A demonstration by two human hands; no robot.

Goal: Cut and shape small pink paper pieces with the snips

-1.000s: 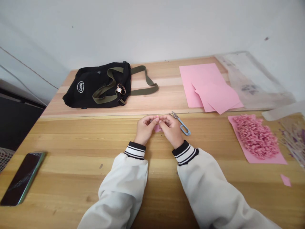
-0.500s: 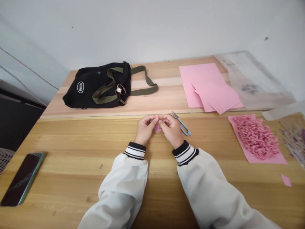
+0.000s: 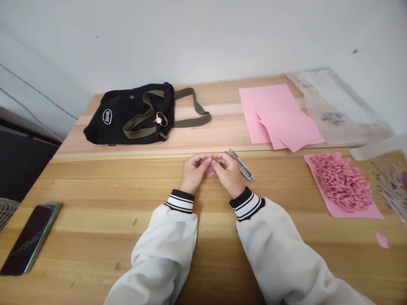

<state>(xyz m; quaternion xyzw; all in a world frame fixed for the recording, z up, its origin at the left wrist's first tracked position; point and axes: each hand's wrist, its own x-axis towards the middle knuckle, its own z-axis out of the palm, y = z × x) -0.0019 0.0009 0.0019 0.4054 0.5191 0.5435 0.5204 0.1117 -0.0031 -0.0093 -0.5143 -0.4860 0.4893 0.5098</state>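
Both hands meet in the middle of the wooden counter [image 3: 95, 220]. The left hand [image 3: 192, 173] and the right hand [image 3: 229, 173] are curled in, and their fingertips pinch a small pink paper piece [image 3: 210, 169] between them. The paper piece sits right where the two hands touch, just above the counter. Most of it is hidden by the fingers, so its shape is hard to tell.

Small blue scissors [image 3: 243, 166] lie just beside the right hand. Further right is a pile of little pink bits [image 3: 341, 181] on a pink sheet. Behind that, flat pink papers [image 3: 276, 115] lie on the far part of the counter. A black bag [image 3: 127, 113] with a green strap rests at the back left. A dark phone [image 3: 30, 237] lies near the left edge, well apart from the hands. Both arms wear white sleeves with striped cuffs.
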